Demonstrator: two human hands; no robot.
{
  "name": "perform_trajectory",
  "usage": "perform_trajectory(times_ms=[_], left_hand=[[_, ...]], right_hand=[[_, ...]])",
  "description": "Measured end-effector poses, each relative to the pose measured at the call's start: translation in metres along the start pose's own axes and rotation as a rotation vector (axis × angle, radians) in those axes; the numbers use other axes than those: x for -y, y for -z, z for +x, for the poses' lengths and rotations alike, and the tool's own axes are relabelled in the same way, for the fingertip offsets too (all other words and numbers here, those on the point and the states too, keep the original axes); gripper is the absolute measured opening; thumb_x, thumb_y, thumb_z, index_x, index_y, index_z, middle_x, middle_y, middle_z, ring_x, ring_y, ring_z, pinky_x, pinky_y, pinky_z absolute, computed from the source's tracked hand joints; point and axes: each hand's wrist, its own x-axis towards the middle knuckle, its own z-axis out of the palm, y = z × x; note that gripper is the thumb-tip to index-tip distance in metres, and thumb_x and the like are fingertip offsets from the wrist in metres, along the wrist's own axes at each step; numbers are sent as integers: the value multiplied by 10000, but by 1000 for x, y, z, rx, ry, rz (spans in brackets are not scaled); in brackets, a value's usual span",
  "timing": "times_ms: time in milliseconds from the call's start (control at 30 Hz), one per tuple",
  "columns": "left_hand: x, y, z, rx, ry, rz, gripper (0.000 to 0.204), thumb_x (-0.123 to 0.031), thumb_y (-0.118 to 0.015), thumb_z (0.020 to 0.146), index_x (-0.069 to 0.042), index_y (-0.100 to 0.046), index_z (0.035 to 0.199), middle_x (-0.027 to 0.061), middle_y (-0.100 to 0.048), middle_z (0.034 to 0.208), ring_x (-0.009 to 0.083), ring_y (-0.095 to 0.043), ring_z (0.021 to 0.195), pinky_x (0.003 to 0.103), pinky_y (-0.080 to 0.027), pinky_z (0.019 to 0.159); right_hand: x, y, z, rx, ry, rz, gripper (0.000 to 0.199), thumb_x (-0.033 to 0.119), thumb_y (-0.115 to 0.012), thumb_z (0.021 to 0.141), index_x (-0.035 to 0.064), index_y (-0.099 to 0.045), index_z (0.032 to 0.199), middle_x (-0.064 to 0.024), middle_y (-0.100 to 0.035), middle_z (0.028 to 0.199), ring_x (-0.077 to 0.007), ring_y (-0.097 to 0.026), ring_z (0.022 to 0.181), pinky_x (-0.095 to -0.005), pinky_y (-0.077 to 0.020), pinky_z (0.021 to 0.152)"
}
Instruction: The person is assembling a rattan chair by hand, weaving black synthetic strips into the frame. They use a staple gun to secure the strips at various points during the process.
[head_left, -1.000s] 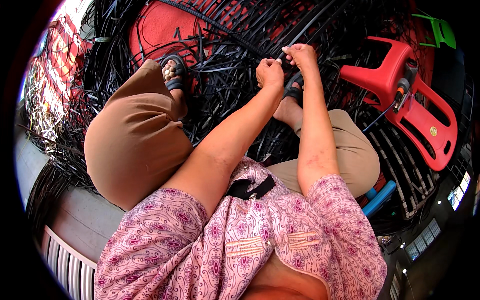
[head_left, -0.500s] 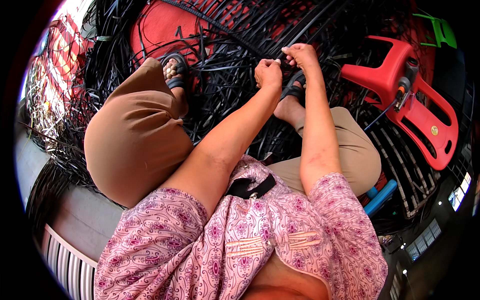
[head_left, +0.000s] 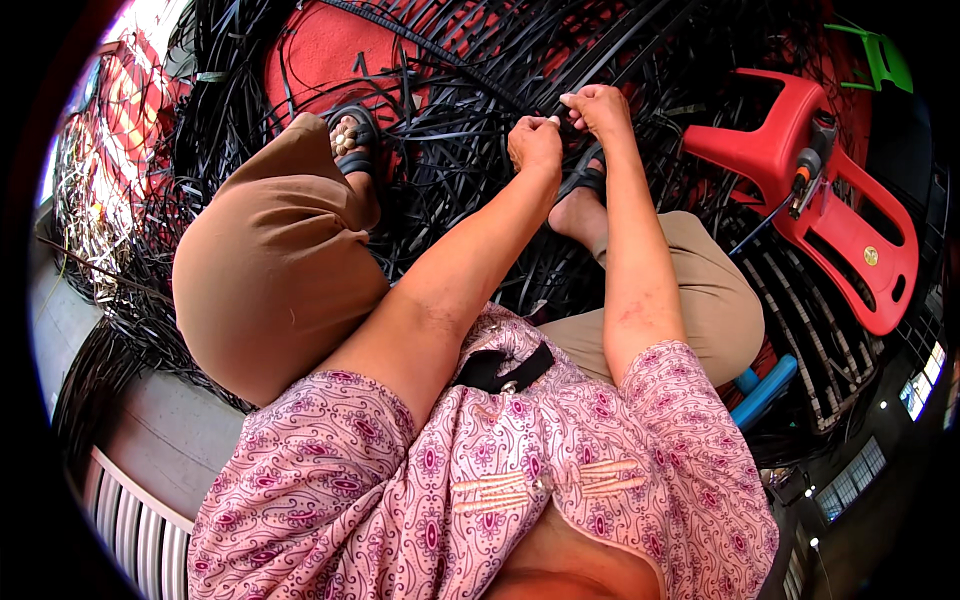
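Close together at the upper middle, both hands work at one corner of a dark frame (head_left: 430, 45) with black strips woven across it. My left hand (head_left: 535, 147) is closed, thumb and finger pinched on a black strip at that corner. Just beside it on the right, my right hand (head_left: 600, 112) is pinched on black strip too; the exact grip is partly hidden by the fingers. Long flat black strips (head_left: 605, 55) run from the hands up and away. My sandalled feet (head_left: 352, 145) rest among a tangle of loose black strips (head_left: 450, 190).
To the right lies a red plastic chair (head_left: 770, 130) with a hand-held tool (head_left: 812, 165) and its blue hose on it. A green plastic chair (head_left: 880, 62) stands at the far right. Near my knee is a blue object (head_left: 765, 392). Strip heaps (head_left: 120, 270) cover the left; a slatted bench (head_left: 140, 520) stands lower left.
Almost nothing differs. My right hand has shifted very slightly left and down; both hands keep their pinch at the frame's corner.
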Motion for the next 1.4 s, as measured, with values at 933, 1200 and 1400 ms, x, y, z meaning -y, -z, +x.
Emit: perform_trajectory(times_ms=[933,1200,1400], left_hand=[[7,13,-5,-21,-443,335,376,-390,-734,826,-34,-691,937,153,-725,920,332,-692,919,429,-524,837],[-28,20,-14,154,-388,550,578,-620,-590,859,-47,-664,846,197,-707,906,383,-677,933,459,-505,796],[-40,17,-6,322,-472,583,546,-568,-553,909,-38,-682,934,227,-709,970,403,-671,1006,486,-501,853]], right_hand=[[-7,-6,-5,-37,27,114,285,296,-758,824,25,-712,746,-31,-694,675,-113,-641,540,-283,-502,566],[-27,-4,4,114,58,454,252,251,-771,845,48,-695,717,-7,-655,632,-93,-588,524,-257,-431,486],[-15,13,-15,140,33,430,242,271,-747,883,128,-666,706,33,-623,617,-70,-560,522,-230,-393,485]])
